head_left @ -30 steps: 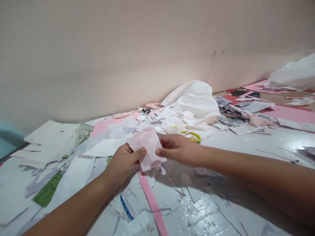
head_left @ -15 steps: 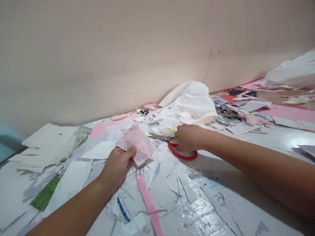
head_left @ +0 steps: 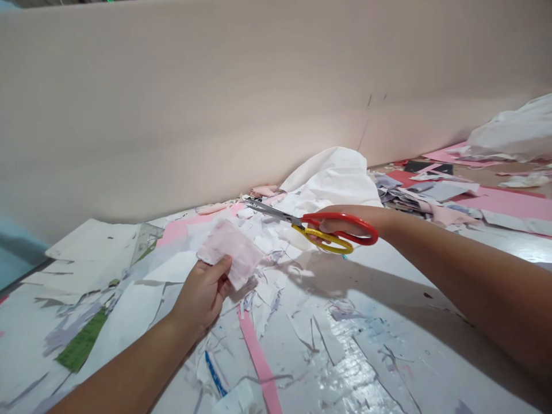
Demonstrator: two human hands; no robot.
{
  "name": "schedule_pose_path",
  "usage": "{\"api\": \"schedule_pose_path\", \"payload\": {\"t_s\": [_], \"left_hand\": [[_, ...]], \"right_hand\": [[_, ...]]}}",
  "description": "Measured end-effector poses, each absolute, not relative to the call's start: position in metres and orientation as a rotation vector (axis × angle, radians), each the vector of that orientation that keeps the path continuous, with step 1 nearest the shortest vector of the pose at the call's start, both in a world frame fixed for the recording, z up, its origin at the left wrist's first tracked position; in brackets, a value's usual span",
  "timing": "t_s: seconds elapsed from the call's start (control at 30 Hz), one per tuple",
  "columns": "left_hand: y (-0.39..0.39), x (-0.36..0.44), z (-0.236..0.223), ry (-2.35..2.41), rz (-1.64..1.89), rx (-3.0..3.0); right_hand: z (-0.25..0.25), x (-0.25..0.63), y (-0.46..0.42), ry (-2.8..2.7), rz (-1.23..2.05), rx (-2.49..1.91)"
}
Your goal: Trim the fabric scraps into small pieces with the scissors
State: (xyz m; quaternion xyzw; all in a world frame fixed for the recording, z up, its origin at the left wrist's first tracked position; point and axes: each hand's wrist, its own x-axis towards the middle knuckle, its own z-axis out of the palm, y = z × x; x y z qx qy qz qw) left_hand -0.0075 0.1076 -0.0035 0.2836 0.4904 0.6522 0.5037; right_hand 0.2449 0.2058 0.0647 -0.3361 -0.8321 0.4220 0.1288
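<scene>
My left hand (head_left: 202, 293) pinches a small, frayed piece of pale pink cloth (head_left: 230, 253) between thumb and fingers. My right hand (head_left: 345, 225) is raised and grips a pair of scissors (head_left: 321, 230) with red and yellow handles. Their steel blades (head_left: 271, 210) point left and away from me, passing above and beyond the cloth without touching it. The blades look nearly closed. My right fingers are partly hidden behind the handles.
Cut paper scraps and offcuts cover the glossy white surface (head_left: 388, 351). A white cloth heap (head_left: 332, 178) rests against the beige wall (head_left: 215, 103). A pink strip (head_left: 259, 359) lies below my left hand, a green sheet (head_left: 81, 339) lies left, and stacked scraps (head_left: 401, 198) lie right.
My right hand has lifted the scissors off the surface and now holds them in the air, blades pointing left. My left hand and the pink cloth have shifted only slightly.
</scene>
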Motion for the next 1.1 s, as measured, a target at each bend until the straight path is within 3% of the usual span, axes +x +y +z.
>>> {"api": "schedule_pose_path", "payload": {"t_s": [0.1,0.2,0.33,0.47,0.6,0.73,0.83,1.1], "left_hand": [[0.107,-0.01,-0.005,1.154,1.583,0.689],[0.108,-0.013,-0.007,1.16,1.596,0.693],[0.108,-0.014,-0.007,1.187,1.609,0.686],[0.109,-0.014,-0.004,1.175,1.631,0.701],[0.11,-0.019,0.002,1.212,1.692,0.802],[0.107,-0.019,0.009,1.341,1.689,0.918],[0.1,-0.01,0.012,1.423,1.616,0.917],[0.085,0.009,0.004,1.184,1.407,0.899]], "right_hand": [[0.055,0.236,0.203,-2.222,1.81,-0.754],[0.038,0.219,0.194,-1.946,2.025,-0.657],[0.022,0.202,0.182,-1.709,1.855,-0.794],[0.025,0.205,0.174,-2.016,1.358,-1.001],[0.033,0.213,0.17,-2.294,1.184,-1.197],[0.028,0.209,0.165,-2.36,1.257,-1.086],[0.021,0.199,0.159,-2.052,1.473,-0.983],[0.022,0.186,0.149,-1.696,1.674,-0.992]]}}
